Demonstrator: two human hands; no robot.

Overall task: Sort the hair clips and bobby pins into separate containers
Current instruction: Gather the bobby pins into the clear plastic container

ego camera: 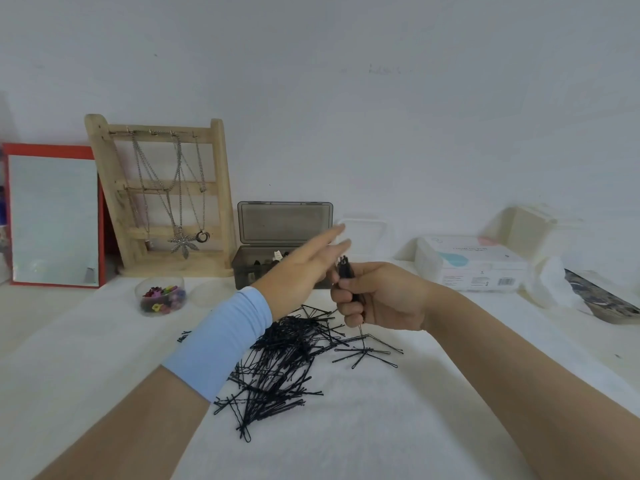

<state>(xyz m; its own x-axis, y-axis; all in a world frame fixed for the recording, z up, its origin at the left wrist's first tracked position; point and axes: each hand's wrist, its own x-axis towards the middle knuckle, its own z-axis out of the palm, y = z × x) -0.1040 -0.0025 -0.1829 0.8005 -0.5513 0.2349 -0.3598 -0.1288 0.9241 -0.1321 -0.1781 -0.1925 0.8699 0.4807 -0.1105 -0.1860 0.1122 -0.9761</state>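
A heap of black bobby pins lies on the white cloth in front of me. My right hand is closed around an upright bundle of bobby pins above the heap's far edge. My left hand, with a light blue wristband, is raised with fingers stretched out flat beside the bundle's top. Behind it stands a smoky grey box with its lid up and some dark items inside. A round clear tub at the left holds several small coloured hair clips.
A wooden jewellery stand with necklaces and a red-framed mirror lean on the wall at the back left. A clear round lid lies beside the tub. A white packet of wipes and crumpled plastic sit at the right.
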